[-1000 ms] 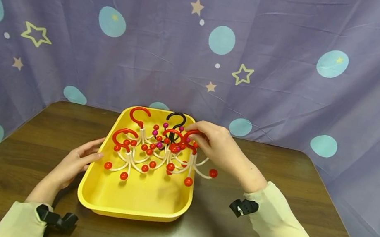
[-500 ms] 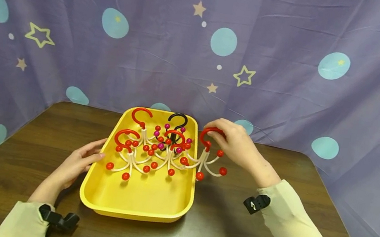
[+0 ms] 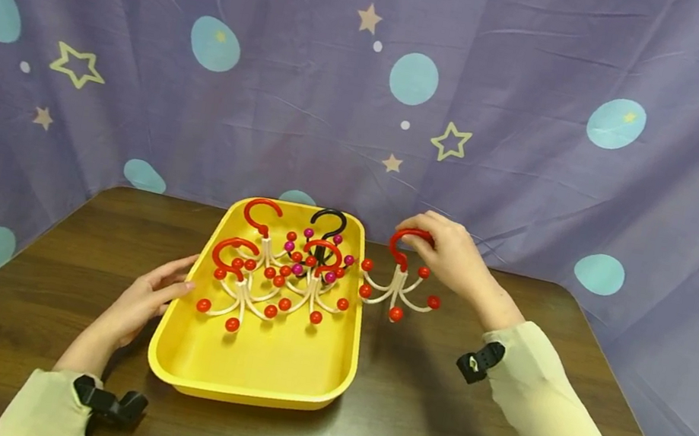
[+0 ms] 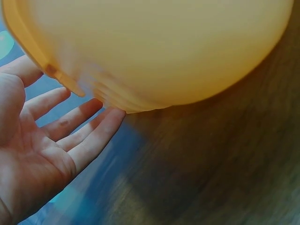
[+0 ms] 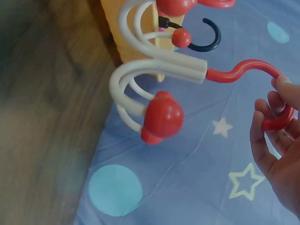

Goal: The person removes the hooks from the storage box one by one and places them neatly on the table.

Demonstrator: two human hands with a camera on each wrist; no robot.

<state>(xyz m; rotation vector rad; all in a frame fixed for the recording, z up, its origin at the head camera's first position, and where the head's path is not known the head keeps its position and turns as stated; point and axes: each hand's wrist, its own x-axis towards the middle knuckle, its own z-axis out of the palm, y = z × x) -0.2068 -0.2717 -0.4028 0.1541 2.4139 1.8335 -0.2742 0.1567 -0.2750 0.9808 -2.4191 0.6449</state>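
Note:
My right hand (image 3: pixel 447 257) holds a small hanger (image 3: pixel 397 288) by its red hook, with thumb and fingers around the curve. Curved white arms tipped with red balls spread below its stem. It hangs upright in the air, right of the yellow tray (image 3: pixel 251 392). Inside the tray stand similar red-hooked hangers (image 3: pixel 241 291) and a black-hooked hanger (image 3: pixel 320 253) with magenta balls, partly hidden behind another. My left hand (image 3: pixel 144 299) rests at the tray's left side, thumb at the rim. In the left wrist view, its mostly straight fingers (image 4: pixel 93 140) touch the outer wall.
The tray stands on a dark wooden table (image 3: pixel 426 424). A purple curtain (image 3: pixel 502 174) with stars and blue spots hangs behind and beside the table. A black strap device (image 3: pixel 480 362) sits on the right wrist, another (image 3: pixel 111 400) on the left.
My right hand has moved right and slightly up, carrying the hanger from over the tray to beyond its right edge. The left hand stays at the tray's side.

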